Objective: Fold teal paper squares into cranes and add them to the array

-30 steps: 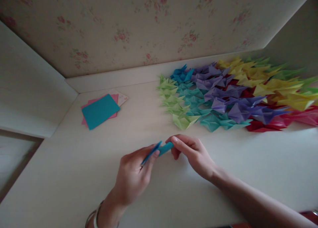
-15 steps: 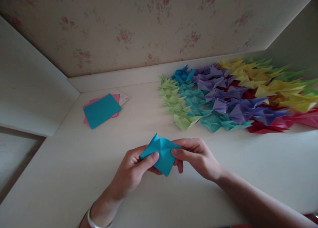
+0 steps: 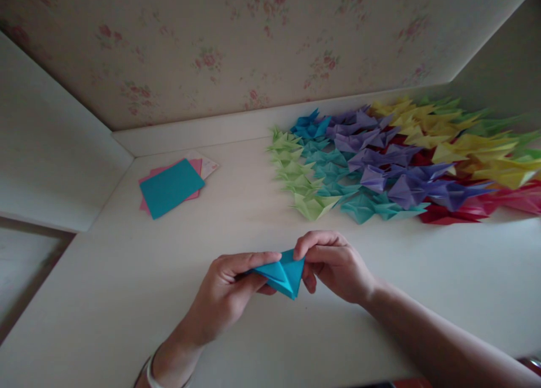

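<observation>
A partly folded blue paper (image 3: 282, 274) is held just above the white table (image 3: 127, 275) between both hands. My left hand (image 3: 230, 295) pinches its left side with thumb and fingers closed. My right hand (image 3: 333, 264) pinches the upper right corner, fingers curled. The paper forms a pointed, triangular shape with its tip toward me.
A big spread of folded paper cranes (image 3: 380, 162) in green, teal, purple, yellow and red covers the table's far right. A small stack of flat paper squares (image 3: 171, 186), blue on top of pink, lies at the far left. Floral wallpaper (image 3: 253, 44) rises behind.
The blue paper went from a thin edge-on strip to an opened square, and now it is collapsed into a flatter pointed shape. Both hands stayed in place around it.
</observation>
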Motion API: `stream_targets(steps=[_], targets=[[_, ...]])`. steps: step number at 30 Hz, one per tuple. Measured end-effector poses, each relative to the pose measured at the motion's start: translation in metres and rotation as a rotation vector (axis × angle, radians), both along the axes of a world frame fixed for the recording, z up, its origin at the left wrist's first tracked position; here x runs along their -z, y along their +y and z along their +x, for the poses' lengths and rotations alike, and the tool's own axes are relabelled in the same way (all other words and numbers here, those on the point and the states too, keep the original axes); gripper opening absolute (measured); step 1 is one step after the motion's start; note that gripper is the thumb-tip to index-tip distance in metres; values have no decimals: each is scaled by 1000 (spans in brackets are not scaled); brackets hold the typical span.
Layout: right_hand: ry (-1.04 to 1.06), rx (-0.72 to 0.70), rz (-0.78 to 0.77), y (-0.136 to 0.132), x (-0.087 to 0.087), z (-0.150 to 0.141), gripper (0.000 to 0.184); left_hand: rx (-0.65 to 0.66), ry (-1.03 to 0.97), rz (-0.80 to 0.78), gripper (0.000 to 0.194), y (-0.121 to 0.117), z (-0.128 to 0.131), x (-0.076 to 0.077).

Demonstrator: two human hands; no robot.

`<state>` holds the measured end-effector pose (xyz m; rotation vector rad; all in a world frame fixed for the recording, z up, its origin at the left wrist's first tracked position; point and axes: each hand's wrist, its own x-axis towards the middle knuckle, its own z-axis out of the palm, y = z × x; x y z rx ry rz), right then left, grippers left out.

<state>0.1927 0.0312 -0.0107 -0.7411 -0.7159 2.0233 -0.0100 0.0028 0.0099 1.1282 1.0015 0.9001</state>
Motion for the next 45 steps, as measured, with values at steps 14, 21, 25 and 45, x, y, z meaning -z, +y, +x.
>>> stream_targets(steps=[14,21,25,45], targets=[[-91,89,169,-3,4,5,10,50,-21,21,18,0,-5,-7],[-402,85,334,-4,8,3,14,-95,110,-121,20,3,-2,-2],[-529,108,349,-3,7,2,20,-82,123,-131,27,5,-3,5],[-761,-37,500,-1,6,0,16,-31,499,150,23,6,2,5]])
